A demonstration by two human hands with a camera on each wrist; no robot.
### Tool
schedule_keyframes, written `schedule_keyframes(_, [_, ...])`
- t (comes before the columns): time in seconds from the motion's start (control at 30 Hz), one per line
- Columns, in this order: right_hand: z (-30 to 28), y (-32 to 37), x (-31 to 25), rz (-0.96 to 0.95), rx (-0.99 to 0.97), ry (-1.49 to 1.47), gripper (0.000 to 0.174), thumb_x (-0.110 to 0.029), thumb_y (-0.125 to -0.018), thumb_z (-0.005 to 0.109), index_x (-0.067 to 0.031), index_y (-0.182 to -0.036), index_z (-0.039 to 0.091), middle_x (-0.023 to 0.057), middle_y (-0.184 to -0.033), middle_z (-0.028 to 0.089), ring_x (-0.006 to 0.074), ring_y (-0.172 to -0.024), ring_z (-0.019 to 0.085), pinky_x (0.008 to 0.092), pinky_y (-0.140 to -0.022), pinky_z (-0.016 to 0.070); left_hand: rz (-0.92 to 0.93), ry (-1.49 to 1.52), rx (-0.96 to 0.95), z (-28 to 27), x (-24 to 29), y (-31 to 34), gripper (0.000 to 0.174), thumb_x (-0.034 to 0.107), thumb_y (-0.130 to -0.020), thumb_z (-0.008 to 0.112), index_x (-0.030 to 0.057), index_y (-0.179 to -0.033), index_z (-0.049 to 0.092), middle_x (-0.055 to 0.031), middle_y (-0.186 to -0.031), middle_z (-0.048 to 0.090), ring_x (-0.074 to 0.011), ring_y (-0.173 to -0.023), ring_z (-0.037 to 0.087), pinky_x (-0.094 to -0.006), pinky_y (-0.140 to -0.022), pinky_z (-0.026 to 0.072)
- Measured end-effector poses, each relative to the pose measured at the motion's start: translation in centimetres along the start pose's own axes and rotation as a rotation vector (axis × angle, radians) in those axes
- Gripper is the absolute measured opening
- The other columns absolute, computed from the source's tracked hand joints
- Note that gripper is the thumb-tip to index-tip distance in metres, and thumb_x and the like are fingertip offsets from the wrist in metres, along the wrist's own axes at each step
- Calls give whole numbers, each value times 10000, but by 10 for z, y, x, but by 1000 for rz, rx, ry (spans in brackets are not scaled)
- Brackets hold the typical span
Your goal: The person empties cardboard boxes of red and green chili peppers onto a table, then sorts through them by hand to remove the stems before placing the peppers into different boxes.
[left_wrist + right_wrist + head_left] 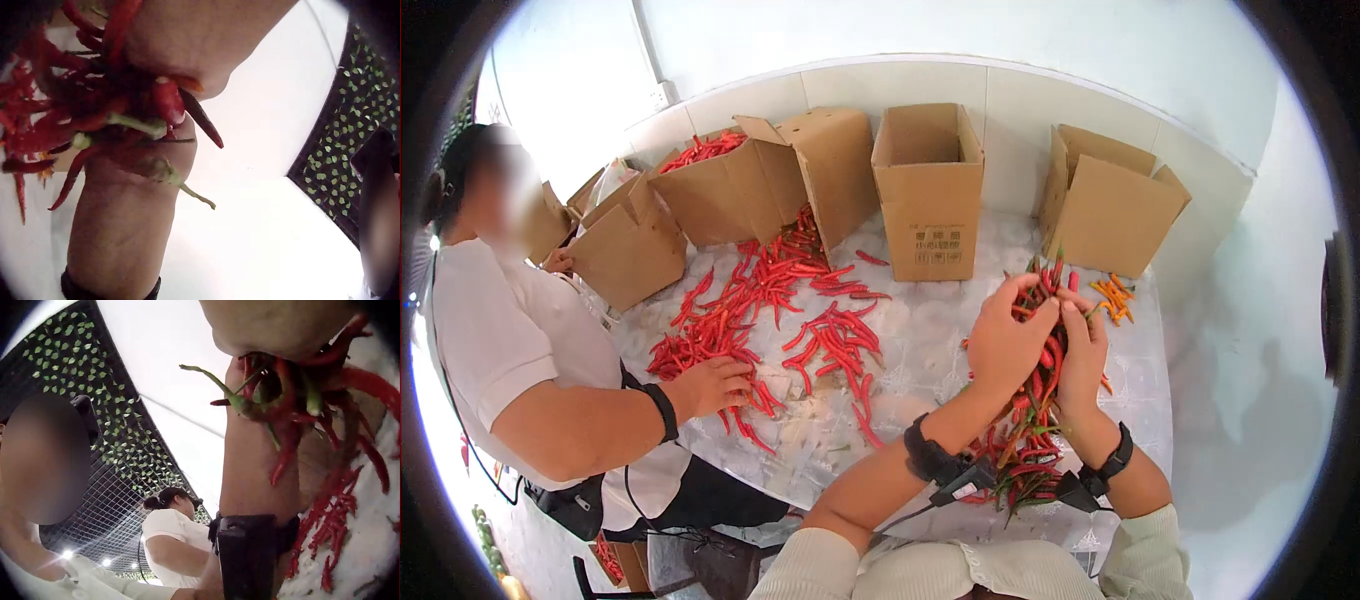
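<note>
We see a loose bunch of slender, glossy red chilli peppers with green stems [1048, 362] between our left hand [1007, 345] and our right hand [1084, 355], above the table [1137, 400] with its pale, patterned cover. Both hands curl inward round the bunch, thumbs close together; probably one hand alone would let such slick, uneven pods slip. In the wrist views, stems and tips poke out between our palms, so our hold seems gentle rather than crushing.

Below our hands, towards our body, lies a tangled heap of red and dark chillies with green stems [1025, 465], likely kept close for easy reach. Just beyond our right hand are small orange chillies [1114, 298], perhaps set apart by colour. Farther out from our left hand stands a tall, brown, open-topped cardboard box [928, 215], presumably upright to keep its mouth accessible.
</note>
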State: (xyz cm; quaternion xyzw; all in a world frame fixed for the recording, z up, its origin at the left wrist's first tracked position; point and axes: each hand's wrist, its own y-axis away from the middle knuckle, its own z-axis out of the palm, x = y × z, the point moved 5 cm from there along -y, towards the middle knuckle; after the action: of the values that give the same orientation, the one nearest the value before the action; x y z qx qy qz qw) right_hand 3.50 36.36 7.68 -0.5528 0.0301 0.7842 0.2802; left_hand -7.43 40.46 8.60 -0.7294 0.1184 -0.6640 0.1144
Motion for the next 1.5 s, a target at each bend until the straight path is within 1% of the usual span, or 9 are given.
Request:
schedule_keyframes(0.67, [178, -177, -107, -472, -97, 209, 377, -344, -765, 638, 20, -862, 647, 138, -829, 663, 211, -797, 621, 323, -739, 467, 187, 266, -7, -76, 146, -200, 252, 225, -747, 612, 1, -843, 678, -113, -826, 663, -182, -753, 613, -317, -677, 474])
schedule_keyframes(0.93, [237, -292, -3, -371, -272, 428, 388, -365, -840, 544, 16, -849, 613, 105, -802, 638, 183, -701, 582, 329, -661, 449, -180, 369, -1, -90, 23, -344, 242, 248, -845, 542, 20, -839, 620, -74, -765, 612, -194, -653, 580, -362, -617, 476])
schedule_keyframes(1.07, [223, -307, 61, -153, -511, 697, 525, -456, -916, 449, 7, -1152, 524, 184, -1230, 492, 261, -1063, 514, 410, -831, 467, -511, 375, 115, -87, -19, -314, 272, 320, -898, 497, 60, -861, 569, -55, -729, 565, -210, -606, 537, -397, -618, 476])
schedule_keyframes(1.1, [217, -287, 47, -104, -573, 732, 535, -467, -921, 441, -22, -1211, 503, 176, -1311, 441, 280, -1133, 480, 441, -856, 466, -527, 272, 34, -87, -16, -307, 463, 377, -906, 453, 35, -1217, 466, -176, -1221, 503, -319, -1079, 495, -493, -867, 429])
schedule_keyframes(1.13, [213, -271, 33, 135, -618, 658, 526, -468, -924, 441, -61, -1254, 489, 156, -1364, 397, 294, -1179, 447, 476, -867, 462, -542, 245, -19, -86, -18, -309, 440, 374, -911, 443, 40, -1196, 474, -182, -1201, 505, -318, -1059, 490, -496, -872, 418])
schedule_keyframes(1.2, [204, -274, 18, -68, -650, 710, 445, -397, -917, 501, -112, -1259, 505, 98, -1224, 524, 249, -1085, 515, 455, -817, 479, -504, 141, -22, -98, -19, -315, 192, 305, -886, 513, 136, -797, 526, 22, -566, 440, -147, -492, 425, -360, -461, 352])
schedule_keyframes(1.27, [178, -270, -11, -435, -484, 599, 291, -317, -851, 530, -70, -943, 654, 69, -790, 653, 174, -639, 588, 347, -632, 473, -467, 269, -232, -113, -24, -331, 138, 237, -879, 536, 104, -846, 553, 2, -655, 523, -158, -551, 482, -321, -480, 395])
schedule_keyframes(1.37, [103, -229, -47, -420, -249, 433, 270, -295, -842, 548, -75, -957, 655, 51, -778, 653, 140, -681, 596, 311, -643, 479, -108, 463, -98, -127, 35, -240, 178, 173, -864, 568, 66, -1005, 590, -22, -810, 613, -130, -700, 577, -280, -590, 483])
schedule_keyframes(1.5, [-9, -206, 27, -227, -430, 868, 243, -249, -841, 571, -44, -943, 653, 74, -820, 664, 154, -744, 620, 301, -697, 483, -200, 137, -181, -151, -18, -159, 224, 141, -840, 608, 85, -1057, 593, -51, -939, 609, -127, -803, 588, -251, -684, 490])
